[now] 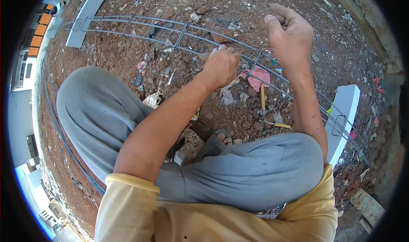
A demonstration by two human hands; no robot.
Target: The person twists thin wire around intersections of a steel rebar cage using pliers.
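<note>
A long, narrow rebar cage (187, 48) of thin steel rods and square ties stretches across in front of me. Its left end rests on a pale grey block (82, 32), its right end on another pale block (346, 110). My left hand (222, 65) is closed round a rod near the middle of the cage, its fingertips partly hidden behind the steel. Raised over the cage's far side, my right hand (293, 37) has curled fingers, with the thumb close to the index finger. Anything held in that pinch is too small to make out.
Yellow-handled pincers (263, 102) lie on the soil near my foot, beside a pink scrap (258, 78). A broken chunk of masonry (187, 148) sits between my legs. Stones and litter cover the reddish ground (166, 12). Dark rods or cables (70, 146) run along the left.
</note>
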